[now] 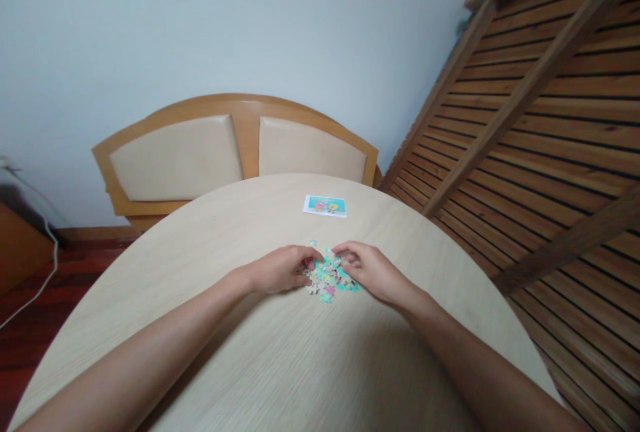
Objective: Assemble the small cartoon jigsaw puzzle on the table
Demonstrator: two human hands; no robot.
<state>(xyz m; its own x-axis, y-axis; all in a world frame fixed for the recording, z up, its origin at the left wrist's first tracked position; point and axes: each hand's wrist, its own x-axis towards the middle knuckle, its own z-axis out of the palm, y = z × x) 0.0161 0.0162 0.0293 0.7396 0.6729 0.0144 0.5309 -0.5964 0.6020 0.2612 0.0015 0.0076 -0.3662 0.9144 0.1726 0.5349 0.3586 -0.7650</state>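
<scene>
A heap of small jigsaw puzzle pieces (327, 277), turquoise, pale, yellow and pink, lies on the round table (280, 365). My left hand (285, 268) rests at the heap's left side, its fingers curved and apart, touching the pieces there. On the opposite side, my right hand (369, 269) reaches over the heap's edge with bent, spread fingers. I see no piece lifted in either hand. One loose piece (313, 243) lies just beyond the heap. Farther back is a picture card (325, 206) with colourful cartoon figures on turquoise and a white border.
Behind the table stands a wooden headboard (250, 107) with two cream padded panels, against a pale wall. A slatted wooden frame (500, 132) leans along the right side. At the left, a white cable (54, 252) hangs down to the dark red floor.
</scene>
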